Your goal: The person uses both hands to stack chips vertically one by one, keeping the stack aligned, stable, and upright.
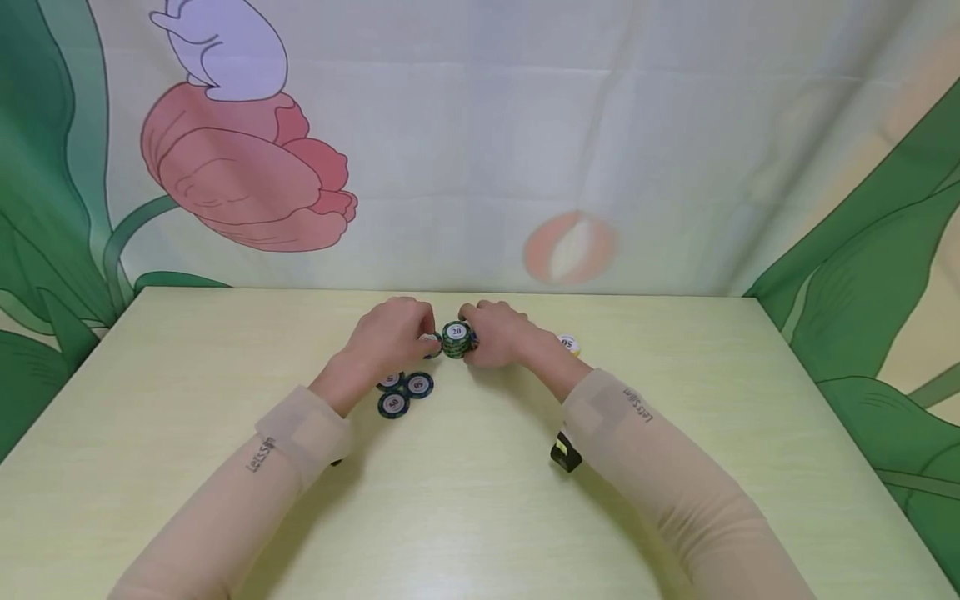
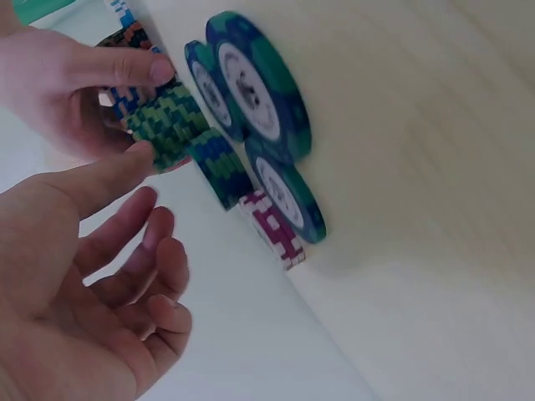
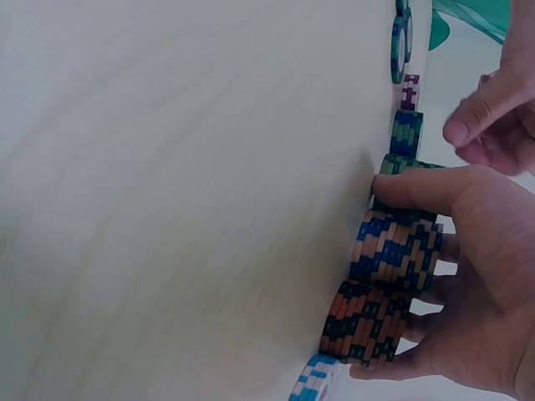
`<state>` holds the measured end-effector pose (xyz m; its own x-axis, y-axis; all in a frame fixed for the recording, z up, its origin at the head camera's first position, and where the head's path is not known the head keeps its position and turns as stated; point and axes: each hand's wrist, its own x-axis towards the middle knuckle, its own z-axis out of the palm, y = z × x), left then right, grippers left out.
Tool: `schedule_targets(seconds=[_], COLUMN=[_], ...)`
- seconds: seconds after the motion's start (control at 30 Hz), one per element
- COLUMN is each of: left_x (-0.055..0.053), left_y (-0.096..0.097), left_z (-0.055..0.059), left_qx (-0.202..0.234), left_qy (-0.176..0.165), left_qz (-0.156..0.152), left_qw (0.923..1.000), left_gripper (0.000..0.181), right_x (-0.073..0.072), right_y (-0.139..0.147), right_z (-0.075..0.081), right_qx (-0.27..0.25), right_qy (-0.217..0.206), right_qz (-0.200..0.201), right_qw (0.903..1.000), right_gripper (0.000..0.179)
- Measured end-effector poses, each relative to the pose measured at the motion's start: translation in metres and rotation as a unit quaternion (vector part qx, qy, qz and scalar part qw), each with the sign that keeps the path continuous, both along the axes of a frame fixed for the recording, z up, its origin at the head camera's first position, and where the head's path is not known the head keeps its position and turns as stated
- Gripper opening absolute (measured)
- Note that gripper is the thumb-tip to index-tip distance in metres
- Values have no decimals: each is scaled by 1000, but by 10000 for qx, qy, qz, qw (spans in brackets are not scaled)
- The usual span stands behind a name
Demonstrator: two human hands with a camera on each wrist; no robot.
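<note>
My right hand (image 1: 498, 333) grips a stack of green poker chips (image 1: 457, 336) marked 20, its thumb along the near side in the right wrist view. Behind a blue-and-orange stack (image 3: 394, 251) and a black-and-orange stack (image 3: 368, 324), its other fingers show. My left hand (image 2: 92, 292) is empty, fingers loosely bent, beside the green stack. Next to it stands a shorter blue-and-green stack (image 3: 407, 134), partly covered by the left hand in the head view. A small maroon-and-white stack (image 2: 274, 230) comes after that in the row.
Several dark blue-green chips (image 1: 393, 405) lie flat nearer me on the pale table (image 1: 465, 500). A yellow-edged chip (image 1: 570, 343) is to the right, beyond my wrist. A blue-and-white stack (image 3: 316, 380) ends the row. A printed curtain (image 1: 465, 167) hangs behind the table.
</note>
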<state>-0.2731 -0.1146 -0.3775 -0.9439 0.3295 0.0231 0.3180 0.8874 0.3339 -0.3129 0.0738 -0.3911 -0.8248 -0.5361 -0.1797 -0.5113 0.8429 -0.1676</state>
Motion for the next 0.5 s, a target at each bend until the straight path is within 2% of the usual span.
schedule_targets(seconds=[0.3,0.5], left_x=[15,23], left_y=[-12,-15], left_z=[2,1], left_qx=[-324,-427], left_qy=[-583,-926], left_qz=[56,85], left_qw=[9978,9947], left_gripper=[17,21], right_x=[2,1], right_y=[-6,-14], right_z=[4,5], right_qx=[-133,-391], right_qy=[-216,-168], right_qz=[-100,71], right_qw=[9996,9991], right_gripper=[76,71])
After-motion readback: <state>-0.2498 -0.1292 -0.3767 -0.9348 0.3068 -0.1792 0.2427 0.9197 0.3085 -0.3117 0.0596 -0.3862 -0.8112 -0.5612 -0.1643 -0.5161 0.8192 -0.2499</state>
